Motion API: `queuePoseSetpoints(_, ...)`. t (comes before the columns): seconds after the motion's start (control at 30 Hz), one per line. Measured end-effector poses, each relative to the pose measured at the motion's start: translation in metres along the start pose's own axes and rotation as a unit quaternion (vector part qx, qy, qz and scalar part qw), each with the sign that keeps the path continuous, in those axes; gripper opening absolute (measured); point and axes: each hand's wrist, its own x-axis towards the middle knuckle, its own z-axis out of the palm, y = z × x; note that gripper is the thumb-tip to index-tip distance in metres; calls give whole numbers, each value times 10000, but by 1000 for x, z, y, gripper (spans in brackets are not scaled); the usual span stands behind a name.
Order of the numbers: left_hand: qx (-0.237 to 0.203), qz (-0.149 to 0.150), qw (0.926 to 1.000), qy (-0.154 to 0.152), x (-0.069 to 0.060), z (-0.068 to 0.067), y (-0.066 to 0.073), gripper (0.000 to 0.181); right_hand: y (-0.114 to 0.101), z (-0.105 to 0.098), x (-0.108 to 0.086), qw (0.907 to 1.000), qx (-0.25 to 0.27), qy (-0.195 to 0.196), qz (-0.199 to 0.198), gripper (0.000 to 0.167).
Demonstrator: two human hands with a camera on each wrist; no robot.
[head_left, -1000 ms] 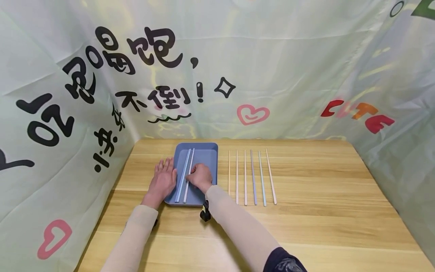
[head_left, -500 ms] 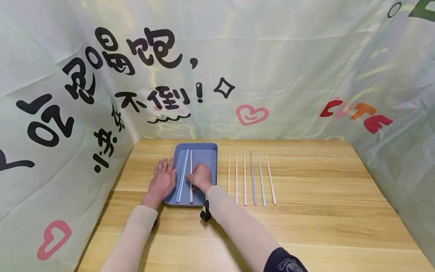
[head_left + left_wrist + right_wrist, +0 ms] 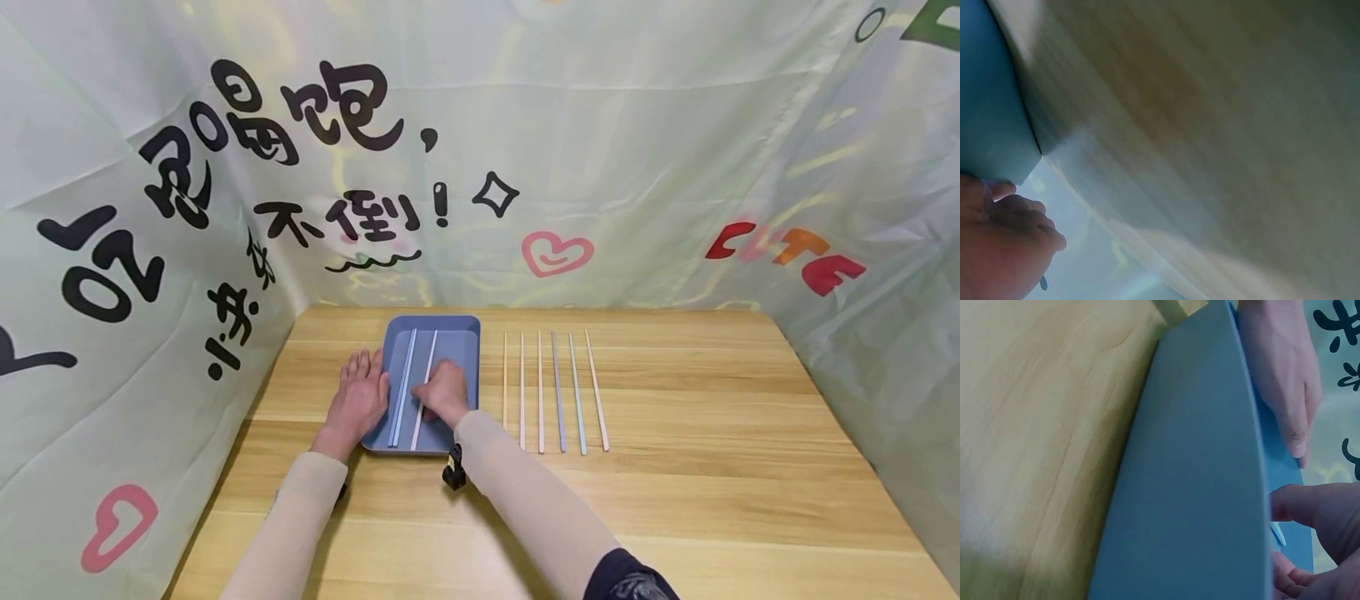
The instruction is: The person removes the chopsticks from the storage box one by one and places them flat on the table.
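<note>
A blue-grey tray [image 3: 457, 337] lies on the wooden table. My left hand [image 3: 360, 408] rests against its left edge with fingers extended; the right wrist view also shows this left hand [image 3: 1285, 381] at the tray's far side. Two light blue chopsticks [image 3: 402, 387] lie side by side in the tray's left part. Over the tray's middle, my right hand [image 3: 444, 392] pinches a whitish chopstick [image 3: 431, 354], which tilts slightly. In the right wrist view the thumb and curled fingers of my right hand [image 3: 1322, 537] show behind the tray wall [image 3: 1191, 456].
Right of the tray, several chopsticks [image 3: 558, 392] in orange, pink, purple and blue tones stand apart in a row on the table [image 3: 712, 417]. Printed cloth [image 3: 637, 167] hangs behind and at both sides.
The whitish chopstick has shifted right inside the tray, away from the light blue pair, and its tilt has changed. My left hand has stayed at the tray's edge.
</note>
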Motion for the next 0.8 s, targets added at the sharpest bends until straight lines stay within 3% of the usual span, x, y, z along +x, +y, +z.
queuePoseSetpoints(0.13, -18, 24, 10000, 30, 0, 0, 0, 63, 0, -4, -4, 9998, -161, -22, -146, 38)
queuePoseSetpoints(0.33, -61, 41, 10000, 44, 0, 1, 0, 62, -5, -10, -6, 9993, -4, -294, 242, 36)
queuePoseSetpoints(0.6, -75, 80, 9999, 80, 0, 1, -2, 62, -5, -17, -4, 9966, 474, -583, 349, 37)
queuePoseSetpoints(0.8, -112, 57, 9999, 39, -1, 0, -1, 62, -5, -31, -8, 9883, 1069, -1033, 337, 28)
